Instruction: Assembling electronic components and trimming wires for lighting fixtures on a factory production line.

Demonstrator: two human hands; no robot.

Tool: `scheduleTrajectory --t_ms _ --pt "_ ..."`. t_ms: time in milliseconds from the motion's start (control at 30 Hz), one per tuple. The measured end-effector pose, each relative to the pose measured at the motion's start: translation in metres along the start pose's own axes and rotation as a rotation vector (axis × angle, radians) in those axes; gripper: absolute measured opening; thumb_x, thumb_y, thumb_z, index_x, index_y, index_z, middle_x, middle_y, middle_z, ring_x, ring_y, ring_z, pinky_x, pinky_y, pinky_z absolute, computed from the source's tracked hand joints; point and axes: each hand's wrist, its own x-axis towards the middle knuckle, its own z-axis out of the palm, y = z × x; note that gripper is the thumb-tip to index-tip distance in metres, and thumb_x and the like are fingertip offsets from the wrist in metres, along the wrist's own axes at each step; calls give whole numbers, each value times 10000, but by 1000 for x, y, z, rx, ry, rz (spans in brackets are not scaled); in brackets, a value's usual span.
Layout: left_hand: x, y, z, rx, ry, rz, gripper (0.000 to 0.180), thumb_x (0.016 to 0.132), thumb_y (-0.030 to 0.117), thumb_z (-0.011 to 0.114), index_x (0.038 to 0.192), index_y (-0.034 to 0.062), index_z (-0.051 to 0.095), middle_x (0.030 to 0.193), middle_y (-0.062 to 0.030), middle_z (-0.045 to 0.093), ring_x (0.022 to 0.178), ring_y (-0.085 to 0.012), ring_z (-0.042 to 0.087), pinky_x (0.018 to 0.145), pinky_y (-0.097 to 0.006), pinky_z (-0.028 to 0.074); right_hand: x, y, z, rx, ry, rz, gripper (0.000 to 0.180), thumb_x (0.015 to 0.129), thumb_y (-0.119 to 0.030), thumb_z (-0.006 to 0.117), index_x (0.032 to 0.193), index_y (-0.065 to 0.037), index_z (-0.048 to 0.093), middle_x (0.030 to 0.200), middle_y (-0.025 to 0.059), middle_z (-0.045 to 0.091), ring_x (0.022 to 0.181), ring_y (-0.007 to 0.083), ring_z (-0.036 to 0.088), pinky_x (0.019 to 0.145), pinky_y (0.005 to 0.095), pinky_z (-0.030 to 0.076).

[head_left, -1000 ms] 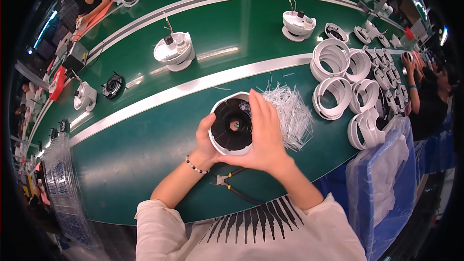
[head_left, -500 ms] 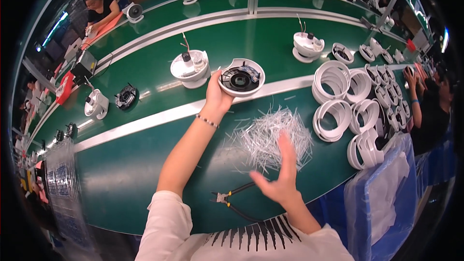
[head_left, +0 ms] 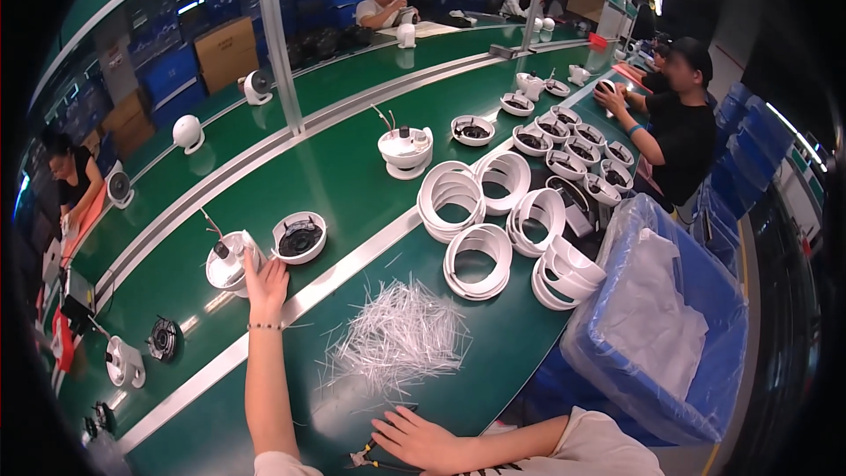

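Note:
My left hand reaches over the green conveyor with its fingers stretched out, holding nothing. It is against or very near a white rounded fan body with upright wires. Just beyond its fingertips a white round housing with a black grille inside lies on the conveyor. Down near the front edge, my right hand is spread palm-down beside and partly over a pair of cutting pliers with yellow-marked handles. A heap of clipped clear plastic strips covers the green worktop between my hands.
Stacked white rings stand right of the heap, with several black-centred housings beyond. A plastic-lined blue bin is at the right. Another wired fan body sits on the conveyor. A co-worker handles a part at far right.
The black-centred housing has left my left hand and now rests on the conveyor. My right hand has come down to the pliers. The view has swung to the right.

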Motion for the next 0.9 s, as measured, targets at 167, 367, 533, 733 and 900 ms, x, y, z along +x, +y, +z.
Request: scheduleTrajectory --t_ms 167,367,533,733,900 --pt "-18 40 -28 -22 60 3 546 739 368 556 1110 -1 399 1092 -128 487 1061 -235 444 951 -388 304 9 -5 15 -136 127 -76 756 451 -184 686 1118 74 441 1040 172 461 964 299 436 994 434 227" --pt "-14 57 -52 -34 -3 297 428 673 -44 384 1101 -41 397 1067 -187 478 974 -312 495 795 -397 474 11 -7 4 149 132 71 510 548 -134 588 1034 -10 494 928 130 472 893 284 463 773 388 420" --pt "-134 37 8 464 -71 393 466 651 -70 358 1116 -35 370 1028 -171 502 840 -299 572 713 -442 534 -9 25 -35 1232 367 209 649 597 -66 705 1188 -21 441 1061 80 481 859 151 532 640 235 482" --pt "-211 18 22 638 -212 263 532 653 -80 343 1180 -9 310 1056 -150 498 868 -269 578 658 -355 561 16 48 -70 2065 167 -140 820 690 -422 500 1290 58 215 1237 231 361 1061 340 449 827 452 398" --pt "-237 4 27 697 -249 272 560 643 -60 388 1195 -1 318 1072 -133 500 897 -253 570 666 -366 557 32 52 -81 2072 14 -178 786 724 -447 423 1292 57 220 1266 247 331 1069 354 442 810 478 406"
